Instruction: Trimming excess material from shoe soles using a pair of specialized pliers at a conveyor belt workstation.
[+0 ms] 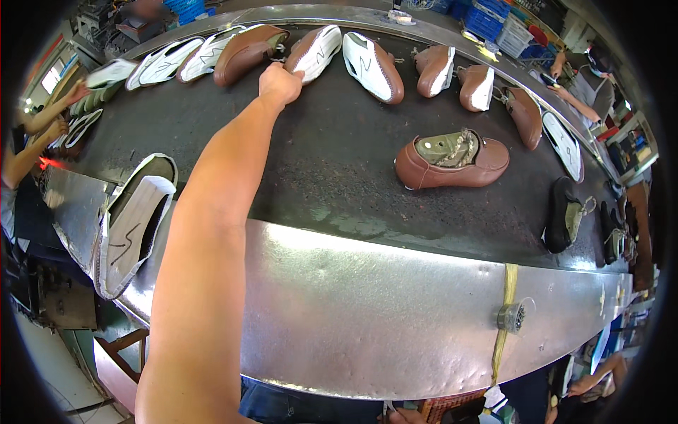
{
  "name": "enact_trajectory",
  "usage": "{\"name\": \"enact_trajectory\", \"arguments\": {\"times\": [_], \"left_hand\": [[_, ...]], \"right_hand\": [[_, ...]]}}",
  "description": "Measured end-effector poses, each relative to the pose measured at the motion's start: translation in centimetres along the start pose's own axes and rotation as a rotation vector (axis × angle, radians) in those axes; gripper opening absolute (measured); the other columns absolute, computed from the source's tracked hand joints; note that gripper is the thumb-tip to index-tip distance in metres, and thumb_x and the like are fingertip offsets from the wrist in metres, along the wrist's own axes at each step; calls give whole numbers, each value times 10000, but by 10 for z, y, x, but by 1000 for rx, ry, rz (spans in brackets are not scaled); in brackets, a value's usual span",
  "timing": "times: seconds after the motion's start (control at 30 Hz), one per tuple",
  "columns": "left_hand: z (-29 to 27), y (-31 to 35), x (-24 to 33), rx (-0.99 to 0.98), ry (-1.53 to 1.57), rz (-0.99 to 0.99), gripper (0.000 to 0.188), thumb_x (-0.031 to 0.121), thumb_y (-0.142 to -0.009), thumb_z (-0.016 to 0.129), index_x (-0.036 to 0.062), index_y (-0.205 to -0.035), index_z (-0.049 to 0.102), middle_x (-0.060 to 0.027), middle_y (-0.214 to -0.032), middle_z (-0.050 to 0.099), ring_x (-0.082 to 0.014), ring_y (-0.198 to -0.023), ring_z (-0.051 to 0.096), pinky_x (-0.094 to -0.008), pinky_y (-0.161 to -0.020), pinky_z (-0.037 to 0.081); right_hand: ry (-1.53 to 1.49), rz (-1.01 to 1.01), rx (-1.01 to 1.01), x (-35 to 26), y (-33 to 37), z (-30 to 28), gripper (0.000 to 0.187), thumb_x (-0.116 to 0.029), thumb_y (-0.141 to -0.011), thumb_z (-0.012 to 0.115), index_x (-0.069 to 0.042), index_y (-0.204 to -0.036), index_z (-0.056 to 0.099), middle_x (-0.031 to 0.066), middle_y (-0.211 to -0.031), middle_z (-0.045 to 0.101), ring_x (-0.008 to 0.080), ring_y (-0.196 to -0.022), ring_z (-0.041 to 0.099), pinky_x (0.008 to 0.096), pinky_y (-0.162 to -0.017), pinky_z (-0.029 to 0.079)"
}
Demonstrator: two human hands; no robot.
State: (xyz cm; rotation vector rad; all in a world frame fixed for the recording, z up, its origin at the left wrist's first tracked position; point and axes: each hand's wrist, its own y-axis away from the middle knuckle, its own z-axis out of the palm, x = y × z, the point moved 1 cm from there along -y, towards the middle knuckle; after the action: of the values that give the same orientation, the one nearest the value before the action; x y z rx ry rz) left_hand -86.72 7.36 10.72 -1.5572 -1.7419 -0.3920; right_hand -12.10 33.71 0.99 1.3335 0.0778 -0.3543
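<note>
Gripping white-bottomed brown shoe (319,54)

Head view: found in far row on dark work surface (339,162); grasped at near end by left hand (280,85). Cannot tell grip of apparent right hand (407,416), cut off below. Judged stiff, smooth, fairly light; best held by brown sides.

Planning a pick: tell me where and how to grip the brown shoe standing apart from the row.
Grip the brown shoe around its rounded left end, probably best from the left and above: it stands upright, lengthwise across the view, that end unobstructed and the cord farther right.
</note>
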Motion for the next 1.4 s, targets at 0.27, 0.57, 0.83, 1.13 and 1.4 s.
{"name": "enact_trajectory", "arguments": {"times": [0.27, 0.57, 0.83, 1.13, 1.4], "left_hand": [[-140, 98, 45, -246, -342, 156, 510, 401, -891, 719, -76, -1069, 700, -293, -1101, 697, -420, -1087, 667, -455, -948, 531], [-338, 325, -17, -232, -55, 180, 375, 192, -805, 800, -40, -1065, 660, -199, -752, 665, -347, -634, 659, -383, -603, 514], [-363, 392, -86, -311, 10, 289, 605, 226, -794, 826, -63, -1271, 591, -232, -1112, 687, -303, -1034, 694, -390, -922, 526], [-396, 308, -142, 284, -470, 31, 715, 213, -763, 817, -81, -1346, 525, -255, -1187, 665, -331, -1084, 671, -368, -955, 505], [-405, 289, -146, -123, -137, -176, 515, 264, -836, 808, -51, -1201, 627, -197, -951, 722, -243, -849, 682, -384, -804, 531]], "right_hand": [[1187, -944, 41, -173, 151, 59, 394, -342, -905, 748, 12, -1068, 689, 197, -1017, 714, 392, -1039, 663, 446, -888, 514], [713, -1247, 367, -457, 75, 153, 173, -214, -989, 603, -53, -935, 569, 17, -716, 591, 109, -619, 559, 293, -577, 454], [597, -1254, 1206, -648, -60, 158, 538, -322, -865, 732, 141, -1126, 648, 346, -1128, 680, 436, -1119, 671, 462, -967, 528], [733, -1096, 1149, -679, -93, 151, 643, -438, -796, 811, 111, -1097, 666, 291, -1158, 690, 397, -1120, 674, 440, -951, 519], [990, -1235, 1147, -580, -39, 198, 649, -440, -807, 769, 80, -1156, 601, 308, -1111, 691, 414, -1083, 679, 451, -938, 510]]}}
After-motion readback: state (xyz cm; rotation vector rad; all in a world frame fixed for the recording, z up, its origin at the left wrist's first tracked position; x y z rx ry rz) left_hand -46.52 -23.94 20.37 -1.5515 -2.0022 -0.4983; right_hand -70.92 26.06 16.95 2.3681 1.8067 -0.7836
